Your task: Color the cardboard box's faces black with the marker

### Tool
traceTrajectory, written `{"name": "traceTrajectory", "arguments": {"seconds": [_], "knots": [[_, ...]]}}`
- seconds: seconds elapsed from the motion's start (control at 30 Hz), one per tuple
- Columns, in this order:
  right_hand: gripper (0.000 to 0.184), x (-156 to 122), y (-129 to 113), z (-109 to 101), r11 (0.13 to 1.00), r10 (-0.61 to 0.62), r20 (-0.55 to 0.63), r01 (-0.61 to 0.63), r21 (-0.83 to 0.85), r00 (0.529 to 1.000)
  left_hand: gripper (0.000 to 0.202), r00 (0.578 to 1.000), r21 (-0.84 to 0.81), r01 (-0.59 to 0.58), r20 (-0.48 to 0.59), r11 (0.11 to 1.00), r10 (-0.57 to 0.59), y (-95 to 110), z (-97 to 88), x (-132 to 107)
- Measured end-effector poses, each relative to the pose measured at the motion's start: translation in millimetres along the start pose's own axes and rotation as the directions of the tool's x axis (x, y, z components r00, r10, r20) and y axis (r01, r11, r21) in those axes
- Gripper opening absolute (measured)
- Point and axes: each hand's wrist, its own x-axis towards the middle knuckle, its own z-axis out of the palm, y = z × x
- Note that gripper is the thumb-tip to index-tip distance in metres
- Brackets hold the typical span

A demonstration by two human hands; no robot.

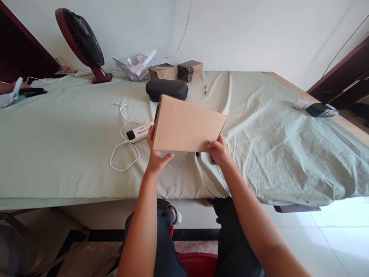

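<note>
A flat piece of brown cardboard (pixel 186 125), like a folded box, is held up in front of me above the table. My left hand (pixel 157 156) grips its lower left corner, thumb stretched under the bottom edge. My right hand (pixel 219 151) grips its lower right corner with curled fingers. The card tilts with its far edge higher. A small dark object (pixel 197 154) lies on the cloth just beneath it, partly hidden.
The table carries a pale green cloth (pixel 273 134). A white power strip (pixel 138 132) with a looped cable lies left of the card. Behind it are a black case (pixel 166 89), two small cartons (pixel 175 71), a plastic tray (pixel 134 66) and a fan (pixel 82 38). Another person's hand (pixel 11 90) shows far left.
</note>
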Motion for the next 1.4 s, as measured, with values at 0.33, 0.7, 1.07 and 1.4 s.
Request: {"name": "traceTrajectory", "arguments": {"seconds": [0.33, 0.7, 1.07, 1.4], "knots": [[0.061, -8.1, -18.6, 8.1, 0.961, 0.165, 0.147, -0.193, 0.200, 0.975, 0.074, 0.971, -0.374, 0.039, -0.203, 0.927, -0.123, 37.8, 5.5, 6.5], [0.070, -10.4, -6.5, 9.5, 0.956, 0.252, 0.286, -0.284, 0.075, 0.925, 0.061, 0.921, -0.342, -0.002, -0.367, 0.940, -0.131, 26.7, -3.2, 16.7], [0.072, -21.5, -0.2, 25.8, 0.967, 0.137, 0.435, -0.024, -0.255, 0.890, 0.120, 0.999, -0.070, 0.046, -0.014, 0.997, -0.047, 10.2, 0.6, 11.1], [0.065, -24.6, 3.8, 28.4, 0.937, 0.067, 0.435, 0.093, -0.338, 0.898, 0.113, 0.999, -0.053, 0.038, -0.017, 0.998, -0.039, 14.7, -5.6, 13.3]]}}
